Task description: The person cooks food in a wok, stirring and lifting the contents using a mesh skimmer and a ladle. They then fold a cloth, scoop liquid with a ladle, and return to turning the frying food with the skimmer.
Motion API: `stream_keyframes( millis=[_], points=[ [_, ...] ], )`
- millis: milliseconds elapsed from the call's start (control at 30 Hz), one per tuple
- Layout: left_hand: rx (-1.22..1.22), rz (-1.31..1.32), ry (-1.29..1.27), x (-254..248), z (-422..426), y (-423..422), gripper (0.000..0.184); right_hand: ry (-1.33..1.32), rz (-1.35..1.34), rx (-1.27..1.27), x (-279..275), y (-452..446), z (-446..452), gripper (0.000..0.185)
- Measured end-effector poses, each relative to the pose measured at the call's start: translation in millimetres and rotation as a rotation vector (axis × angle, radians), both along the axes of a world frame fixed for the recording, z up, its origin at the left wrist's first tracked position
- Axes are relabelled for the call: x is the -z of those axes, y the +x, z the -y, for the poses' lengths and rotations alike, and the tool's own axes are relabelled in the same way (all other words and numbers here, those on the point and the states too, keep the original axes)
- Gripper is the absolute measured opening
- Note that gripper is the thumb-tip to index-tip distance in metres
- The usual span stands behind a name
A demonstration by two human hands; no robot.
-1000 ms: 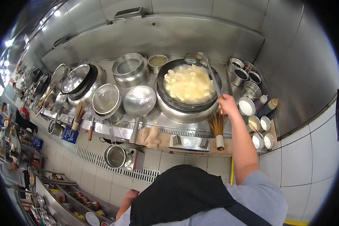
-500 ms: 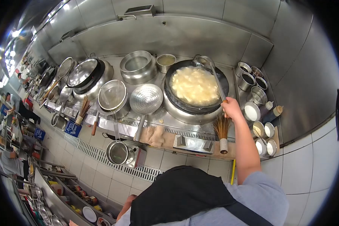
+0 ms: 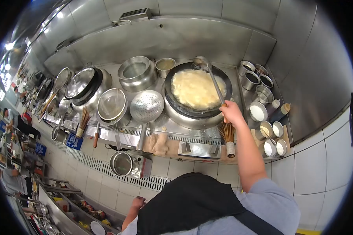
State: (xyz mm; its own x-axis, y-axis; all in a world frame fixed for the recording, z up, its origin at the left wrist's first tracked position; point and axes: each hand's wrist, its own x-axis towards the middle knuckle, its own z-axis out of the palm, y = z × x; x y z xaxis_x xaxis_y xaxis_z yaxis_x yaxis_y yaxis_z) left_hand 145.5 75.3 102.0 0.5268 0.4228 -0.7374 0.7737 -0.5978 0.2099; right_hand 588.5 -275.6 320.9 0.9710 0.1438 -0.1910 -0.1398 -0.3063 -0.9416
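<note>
My right hand (image 3: 232, 112) is closed around the wooden handle end of a ladle (image 3: 216, 84). The ladle's bowl is at the far rim of a black wok (image 3: 169, 91), and its shaft crosses the wok's right side. Pale yellow-white pieces in bubbling liquid (image 3: 198, 89) fill much of the wok. Below my right hand stands a bamboo brush (image 3: 228, 137) with a wrapped handle, at the counter's front edge. My left hand (image 3: 137, 203) hangs low beside my black apron (image 3: 188, 203), fingers curled, with nothing visible in it.
Left of the wok lie a perforated skimmer (image 3: 146, 106) and a round strainer (image 3: 112, 104). Behind them stands a large metal pot (image 3: 136, 73). Seasoning tins (image 3: 259, 111) and squeeze bottles (image 3: 280, 112) line the right side. Another person (image 3: 15, 119) stands at far left.
My right hand and the ladle have shifted slightly left in view, along with the whole scene. The ladle's bowl stays near the wok's far rim. More of my left hand shows.
</note>
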Motion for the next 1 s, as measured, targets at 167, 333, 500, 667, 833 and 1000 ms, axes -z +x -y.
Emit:
stream_keyframes(
  millis=[167,333,500,667,833,1000],
  points=[
    [-0.01,0.064,-0.093,56,-16,-25,0.034,0.112,-0.074,-0.055,-5,-21,14,0.007],
    [0.201,0.027,-0.14,144,-46,-74,0.033,-0.131,-0.052,-0.053,44,-12,-2,0.02],
    [0.311,0.088,-0.123,171,-52,-78,0.032,-0.406,0.565,-0.037,63,-50,-11,0.016],
    [0.233,0.105,-0.138,162,-48,-68,0.032,0.411,-0.298,-0.096,14,-70,-2,0.012],
    [0.2,0.079,-0.162,146,-47,-52,0.032,-0.033,-0.03,-0.06,29,-81,-20,0.021],
    [0.245,0.033,-0.169,158,-63,-53,0.031,0.069,0.231,0.141,55,-88,15,0.034]
  ],
)
